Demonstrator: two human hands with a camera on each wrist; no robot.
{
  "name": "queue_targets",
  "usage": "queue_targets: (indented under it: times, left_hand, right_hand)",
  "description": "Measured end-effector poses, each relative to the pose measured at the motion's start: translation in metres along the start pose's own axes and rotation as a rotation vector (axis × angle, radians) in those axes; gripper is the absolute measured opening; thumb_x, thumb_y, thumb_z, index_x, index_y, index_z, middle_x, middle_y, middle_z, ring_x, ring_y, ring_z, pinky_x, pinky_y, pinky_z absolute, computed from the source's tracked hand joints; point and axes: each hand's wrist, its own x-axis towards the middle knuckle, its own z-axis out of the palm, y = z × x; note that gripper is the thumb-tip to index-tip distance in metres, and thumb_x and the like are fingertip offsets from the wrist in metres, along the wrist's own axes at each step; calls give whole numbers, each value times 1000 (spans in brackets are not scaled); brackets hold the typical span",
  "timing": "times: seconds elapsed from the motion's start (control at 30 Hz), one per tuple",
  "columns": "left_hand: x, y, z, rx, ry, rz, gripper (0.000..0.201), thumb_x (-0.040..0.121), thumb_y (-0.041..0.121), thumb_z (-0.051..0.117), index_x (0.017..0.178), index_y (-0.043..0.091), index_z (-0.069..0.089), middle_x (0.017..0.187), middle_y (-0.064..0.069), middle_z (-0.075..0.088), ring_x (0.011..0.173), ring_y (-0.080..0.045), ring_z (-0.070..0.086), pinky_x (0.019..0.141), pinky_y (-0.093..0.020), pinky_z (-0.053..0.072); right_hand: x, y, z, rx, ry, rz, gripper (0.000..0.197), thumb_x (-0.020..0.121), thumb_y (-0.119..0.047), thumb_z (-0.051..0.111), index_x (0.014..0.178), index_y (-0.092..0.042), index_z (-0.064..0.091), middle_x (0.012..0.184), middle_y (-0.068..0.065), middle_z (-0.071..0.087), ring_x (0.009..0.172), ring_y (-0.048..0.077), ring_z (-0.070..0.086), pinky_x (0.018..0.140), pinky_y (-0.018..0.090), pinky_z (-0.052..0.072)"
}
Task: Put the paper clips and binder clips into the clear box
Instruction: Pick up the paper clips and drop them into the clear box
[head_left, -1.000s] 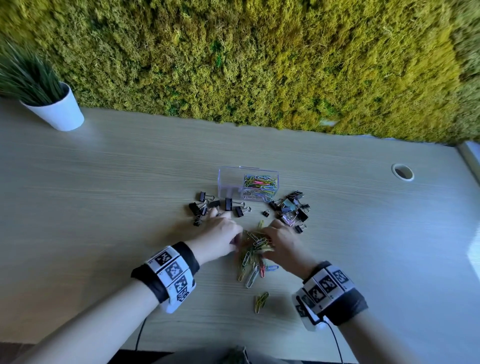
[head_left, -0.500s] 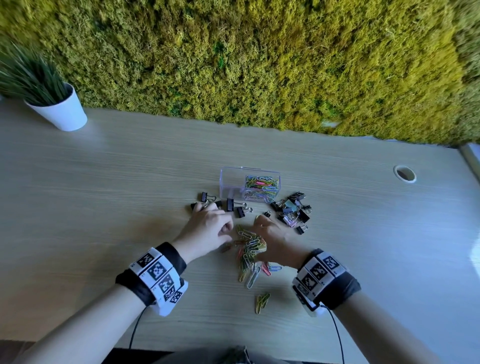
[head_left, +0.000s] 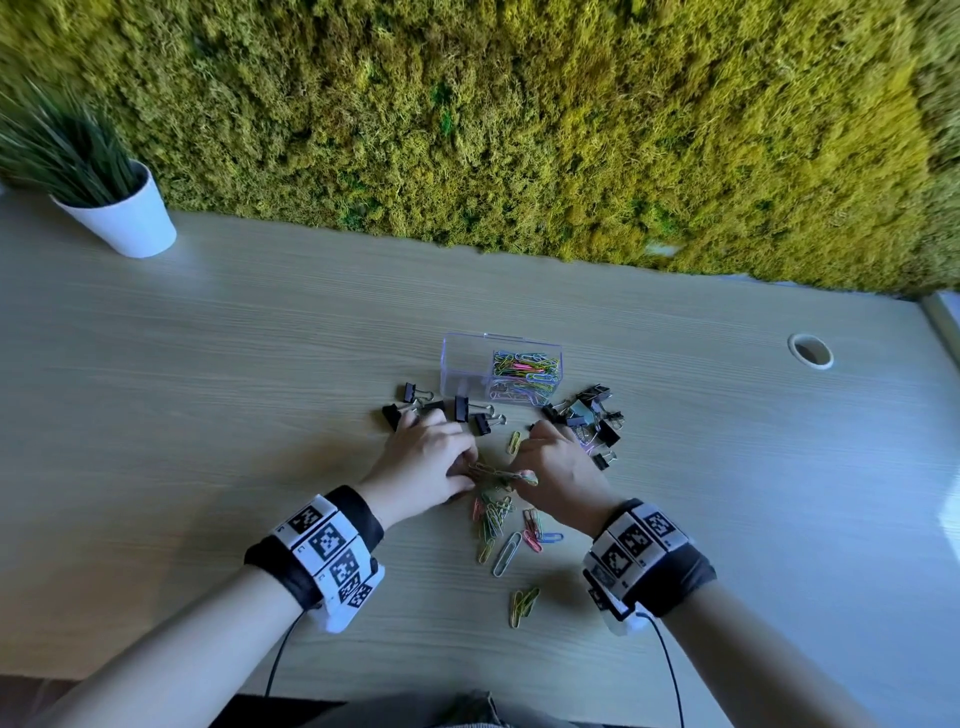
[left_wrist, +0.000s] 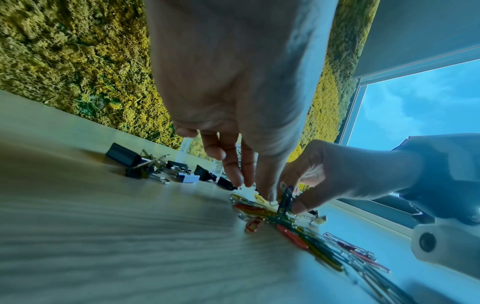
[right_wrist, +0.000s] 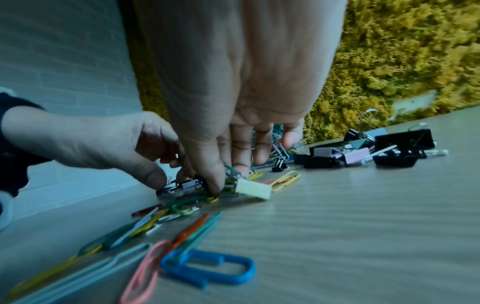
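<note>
A clear box (head_left: 467, 364) stands mid-table with coloured paper clips (head_left: 524, 366) in its right half. Black binder clips (head_left: 457, 410) lie left of its front, and a mixed black and pink heap (head_left: 592, 421) lies to the right. A loose pile of paper clips (head_left: 496, 519) lies nearer me. My left hand (head_left: 465, 467) and right hand (head_left: 522, 462) meet over the pile's far end, and both pinch a tangled bunch of clips (head_left: 498, 474). In the right wrist view my right fingertips (right_wrist: 215, 185) press into the bunch beside a pale yellow binder clip (right_wrist: 253, 188).
A white pot with a grassy plant (head_left: 119, 218) stands at the far left. A moss wall (head_left: 519, 130) runs along the back edge. A cable hole (head_left: 810, 351) sits at the right. A few paper clips (head_left: 522, 603) lie apart near the front edge.
The left hand reached toward the black binder clips, then came back to the pile. Both hands have shifted slightly away from me and now pinch a bunch of clips between them.
</note>
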Motion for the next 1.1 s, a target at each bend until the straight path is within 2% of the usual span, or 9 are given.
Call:
queue_targets:
  times: [0.23, 0.3, 0.37, 0.53, 0.63, 0.73, 0.93, 1.0, 1.1]
  left_hand:
    - [5, 2, 2, 61, -66, -4, 57, 71, 49, 73, 122, 28, 59, 110, 7, 57, 105, -18, 43, 91, -40, 31]
    - [6, 4, 4, 89, -109, -2, 58, 73, 49, 71, 125, 30, 56, 113, 8, 55, 107, -16, 41, 94, -40, 29]
    - [5, 7, 8, 87, -123, 3, 53, 75, 46, 70, 124, 30, 58, 116, 8, 55, 110, -16, 40, 97, -39, 26]
    - [2, 9, 13, 16, -116, 1, 41, 78, 40, 70, 117, 31, 62, 116, 11, 58, 117, -14, 40, 105, -40, 22]
    - [1, 6, 12, 16, -91, -11, 47, 76, 43, 70, 120, 29, 59, 118, 12, 56, 113, -12, 40, 98, -34, 22]
    - [-2, 2, 10, 28, -86, -33, 50, 75, 45, 70, 122, 30, 58, 118, 13, 55, 109, -10, 39, 89, -32, 21]
    - [-5, 2, 4, 39, -101, -39, 50, 75, 45, 70, 122, 31, 59, 116, 13, 55, 108, -12, 38, 90, -34, 24]
    - [-6, 1, 2, 41, -104, -47, 53, 75, 46, 71, 124, 31, 57, 116, 13, 55, 109, -12, 38, 91, -34, 24]
    - [-7, -3, 2, 31, -117, -70, 60, 71, 49, 73, 125, 30, 56, 116, 13, 55, 108, -12, 37, 89, -33, 23]
  right_hand:
    - [-5, 13, -12, 452, 108, 210, 10, 77, -19, 73, 83, -11, 73, 74, -21, 54, 81, 15, 48, 72, 28, 36]
    - [-6, 12, -21, 510, 103, 231, 13, 77, -17, 73, 87, -7, 73, 75, -19, 55, 71, 3, 49, 65, 11, 36]
    - [-6, 11, -32, 534, 112, 201, 12, 78, -15, 73, 86, -7, 74, 76, -6, 65, 66, -1, 51, 61, 7, 37]
    - [12, 18, -65, 480, 260, 178, 11, 78, -17, 72, 86, -10, 74, 75, -4, 63, 71, 0, 51, 66, 19, 42]
    - [31, 26, -83, 384, 351, 188, 14, 79, -20, 70, 90, -12, 73, 80, -7, 58, 82, 18, 53, 76, 35, 44]
    - [52, 32, -86, 261, 388, 163, 13, 79, -20, 70, 89, -13, 73, 84, -1, 69, 89, 22, 50, 79, 44, 44]
    - [63, 39, -68, 132, 369, 147, 18, 77, -23, 72, 92, -15, 72, 91, 1, 69, 92, 24, 50, 79, 40, 41]
    - [55, 42, -63, 142, 486, 112, 18, 74, -15, 72, 92, -14, 73, 88, 3, 67, 88, 26, 50, 75, 42, 46]
    - [41, 42, -54, 143, 579, 98, 34, 71, 6, 54, 90, -14, 74, 86, 5, 62, 86, 27, 48, 71, 41, 46]
